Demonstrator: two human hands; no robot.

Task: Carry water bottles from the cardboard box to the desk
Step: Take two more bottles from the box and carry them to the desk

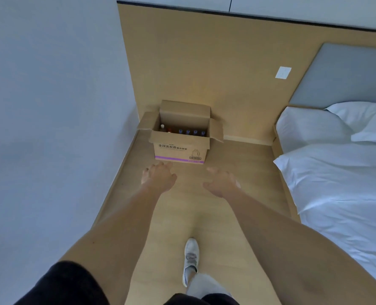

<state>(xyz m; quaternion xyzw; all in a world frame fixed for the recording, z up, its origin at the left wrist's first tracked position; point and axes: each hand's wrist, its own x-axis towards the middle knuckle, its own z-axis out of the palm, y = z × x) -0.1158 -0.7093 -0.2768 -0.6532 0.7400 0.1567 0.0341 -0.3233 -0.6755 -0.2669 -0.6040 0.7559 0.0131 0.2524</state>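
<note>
Early stage: both hands, left hand (158, 176) and right hand (222, 183), empty with fingers loosely spread, near cardboard box (180, 148), water bottles (188, 131) upright inside, desk unseen.

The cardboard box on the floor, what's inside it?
The cardboard box is open and holds a row of bottles; only their caps show, most of them blue. The box's front wall hides their bodies and anything lower down.
</note>
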